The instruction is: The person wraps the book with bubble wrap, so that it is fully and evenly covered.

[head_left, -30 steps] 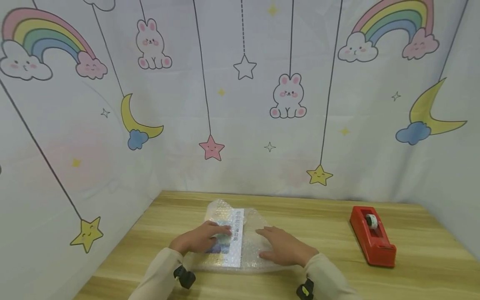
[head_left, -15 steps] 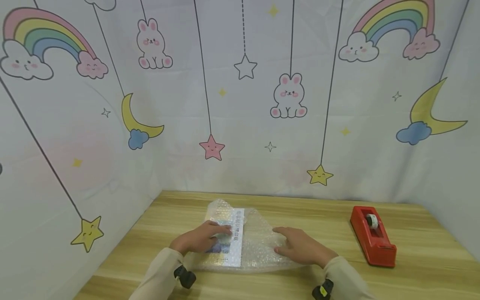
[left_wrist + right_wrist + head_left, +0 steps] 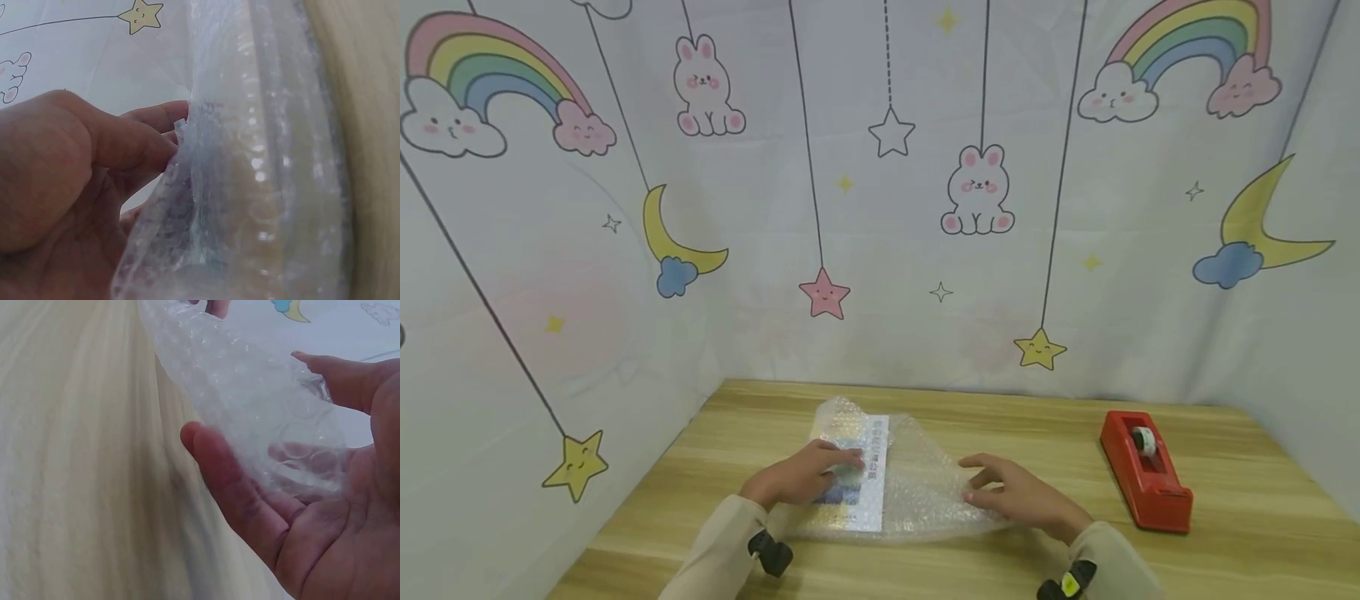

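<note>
1. Book (image 3: 872,487) flat on tabletop (image 3: 1015,429), center, near the person; pale cover strip with vertical dark characters, blue-purple picture on its left part.
2. Clear bubble wrap (image 3: 921,496) about the book, left part of the cover showing through it; loose end stretches right, a corner peaks at the far side.
3. Left hand (image 3: 801,472) rests on wrapped book, fingers extended across the cover, thumb apart from them. Left wrist view: thumb tip touching a wrap edge.
4. Right hand (image 3: 1015,496) at the wrap's right end; thumb and fingers apart, loosely bent, wrap running between them, touching.
5. Red tape dispenser (image 3: 1157,500) with tape roll (image 3: 1144,442), right on tabletop, well apart from right hand.
6. Beige sleeves (image 3: 722,546), black device (image 3: 770,553) at each wrist.
7. White backdrop (image 3: 895,221) behind: printed rainbows, bunnies, stars, moons.
</note>
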Motion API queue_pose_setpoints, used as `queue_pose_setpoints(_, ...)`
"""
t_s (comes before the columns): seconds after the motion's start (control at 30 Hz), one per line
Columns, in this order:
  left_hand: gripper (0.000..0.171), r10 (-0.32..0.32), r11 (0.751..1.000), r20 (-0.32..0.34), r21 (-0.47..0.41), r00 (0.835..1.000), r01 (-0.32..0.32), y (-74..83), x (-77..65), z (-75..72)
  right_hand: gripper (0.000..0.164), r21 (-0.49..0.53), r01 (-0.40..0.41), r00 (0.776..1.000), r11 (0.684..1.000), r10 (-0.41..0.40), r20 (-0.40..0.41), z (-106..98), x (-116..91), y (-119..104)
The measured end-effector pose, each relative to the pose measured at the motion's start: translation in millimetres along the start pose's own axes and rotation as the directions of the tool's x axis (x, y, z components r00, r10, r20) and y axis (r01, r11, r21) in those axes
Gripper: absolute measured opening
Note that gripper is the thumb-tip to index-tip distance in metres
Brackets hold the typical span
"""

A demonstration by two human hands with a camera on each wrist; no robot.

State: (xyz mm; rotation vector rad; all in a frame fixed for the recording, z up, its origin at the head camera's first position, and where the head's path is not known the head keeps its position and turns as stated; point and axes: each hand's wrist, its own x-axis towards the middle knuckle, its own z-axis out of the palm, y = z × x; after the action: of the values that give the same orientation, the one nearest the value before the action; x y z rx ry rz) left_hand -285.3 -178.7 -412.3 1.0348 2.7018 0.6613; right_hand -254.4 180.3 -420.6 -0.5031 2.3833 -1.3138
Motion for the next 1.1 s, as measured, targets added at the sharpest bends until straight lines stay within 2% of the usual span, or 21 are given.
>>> queue_pose_setpoints(0.1,0.047,-0.007,1.000,0.001,-0.001,1.000,0.007,-0.5,0.5,-0.1,0.061,0.132,-0.033,0.999,0.991,0.030,0.029,0,-2,1)
queue_pose_setpoints(0.23,0.048,-0.018,1.000,-0.002,-0.005,1.000,0.018,-2.1,-0.1,0.8,0.063,0.316,-0.042,0.994,0.948,0.007,0.109,2,-6,-2)
queue_pose_setpoints(0.3,0.048,-0.019,1.000,-0.003,-0.003,1.000,0.019,-2.7,-0.2,1.0,0.065,0.351,-0.029,0.991,0.936,-0.019,0.130,3,-9,-4)
queue_pose_setpoints(0.43,0.047,-0.020,1.000,-0.001,-0.004,1.000,0.020,-3.4,0.1,1.4,0.063,0.270,0.048,0.993,0.962,-0.075,0.088,7,-12,-10)
queue_pose_setpoints(0.6,0.047,-0.012,1.000,-0.013,0.000,1.000,0.012,-3.7,1.0,1.5,0.047,0.134,0.103,0.995,0.986,-0.101,-0.026,14,-11,-18)
queue_pose_setpoints(0.8,0.047,-0.018,1.000,-0.018,-0.004,1.000,0.018,-4.7,0.9,1.1,0.041,0.157,0.119,0.992,0.980,-0.110,-0.065,18,-9,-30)
queue_pose_setpoints(0.97,0.047,-0.006,1.000,-0.023,-0.002,1.000,0.006,-4.5,1.0,1.9,0.043,0.214,0.135,0.990,0.967,-0.122,-0.073,21,-6,-41)
queue_pose_setpoints(1.1,0.047,-0.005,1.000,-0.024,0.004,1.000,0.006,-3.2,0.5,1.3,0.046,0.212,0.160,0.986,0.964,-0.148,-0.073,23,-2,-52)
